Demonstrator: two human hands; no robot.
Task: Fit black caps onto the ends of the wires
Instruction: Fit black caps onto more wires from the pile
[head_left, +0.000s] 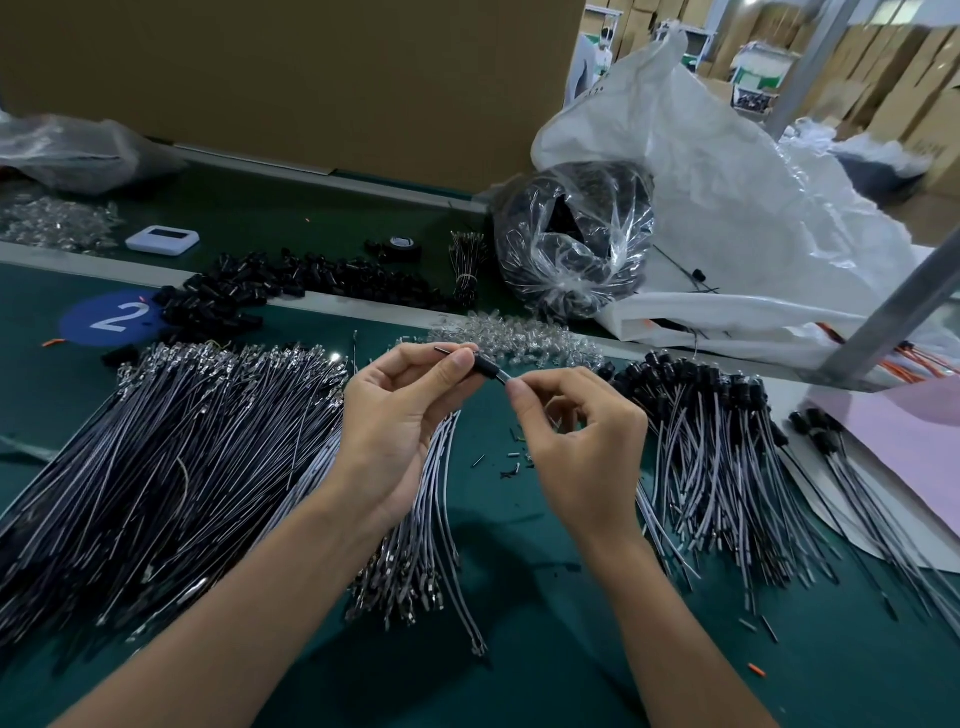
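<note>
Left hand (395, 415) pinched the short black plastic cap (485, 368) above the green desk (519, 571) — long axis aimed down-right at the thin metal-tipped wire (502, 379), clamped btw right hand (576, 441) fingers (519, 391) — approx. touching.

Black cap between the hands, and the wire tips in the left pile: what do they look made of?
Black cap, pinched between left hand and right hand: matte black, probably plastic or rubber; mostly dull surface. Wire tips: bare shiny metal, likely crimped terminals; they catch the light silver.
</note>
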